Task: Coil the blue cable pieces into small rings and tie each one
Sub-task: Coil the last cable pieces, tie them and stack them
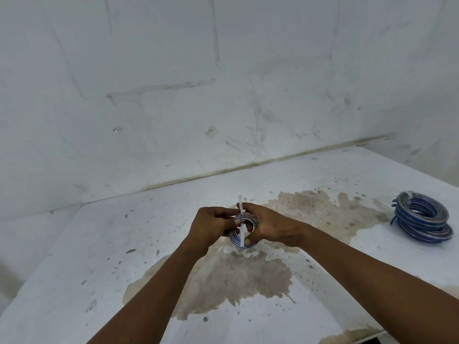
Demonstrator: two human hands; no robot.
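Note:
A small blue cable ring (246,217) is held above the table between both hands. My left hand (211,225) grips its left side with curled fingers. My right hand (269,225) grips its right side, the thumb over the coil. A white zip tie (241,232) runs vertically across the ring's front, its tip sticking up above the fingers. Far right on the table lie finished blue cable rings (422,218), stacked, the top one bound by a white tie.
The white table (99,256) is stained, with brown worn patches under and beyond my hands. A scuffed white wall (173,95) rises behind it and wraps round the right side. The table's front right edge shows at the bottom right.

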